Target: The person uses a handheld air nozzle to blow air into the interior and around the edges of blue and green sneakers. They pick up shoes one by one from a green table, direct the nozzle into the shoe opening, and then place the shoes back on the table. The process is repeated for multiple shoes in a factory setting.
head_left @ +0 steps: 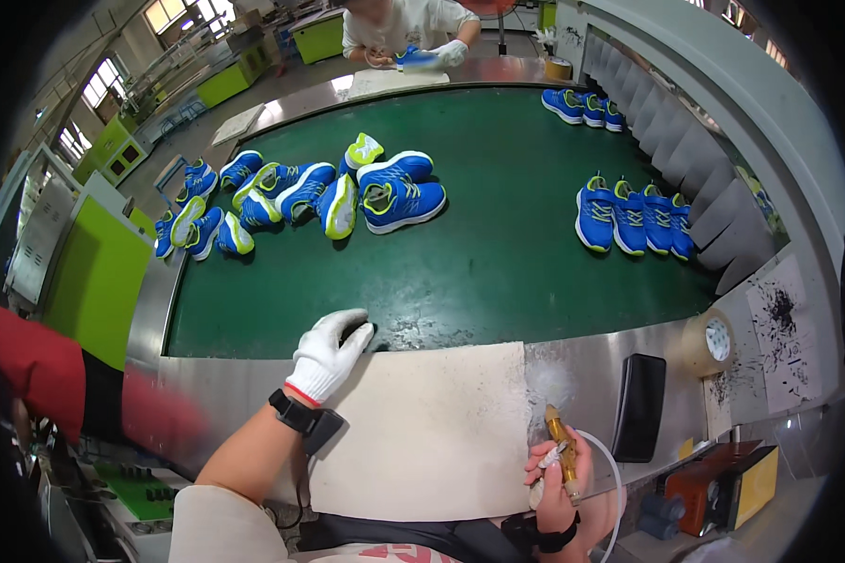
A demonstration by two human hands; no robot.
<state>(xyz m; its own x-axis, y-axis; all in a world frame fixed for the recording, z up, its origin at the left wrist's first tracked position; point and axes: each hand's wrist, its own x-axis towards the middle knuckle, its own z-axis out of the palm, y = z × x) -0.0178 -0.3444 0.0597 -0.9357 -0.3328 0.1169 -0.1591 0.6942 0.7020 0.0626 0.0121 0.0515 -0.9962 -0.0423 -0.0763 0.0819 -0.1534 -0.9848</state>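
My left hand [331,355], in a white knit glove, rests at the near edge of the green conveyor belt [526,272]. Its thumb and fingers are apart, with nothing visible between them. Just to its right lies a cream board [422,432] along the metal edge. At the board's right side, my bare right hand [559,474] grips a brass-coloured pen-like nozzle tool [560,436]. A white hose [615,469] curves beside this hand, and the tool's tip points away from me. Blue sneakers [404,206] with lime trim lie jumbled on the belt's far left.
Blue sneakers [629,218] stand in a row at the right, before a grey strip curtain [667,141]. A black phone [639,408] and a tape roll [709,343] sit on the right ledge. Across the belt, a person [408,28] handles a shoe; a red sleeve [33,375] shows at left.
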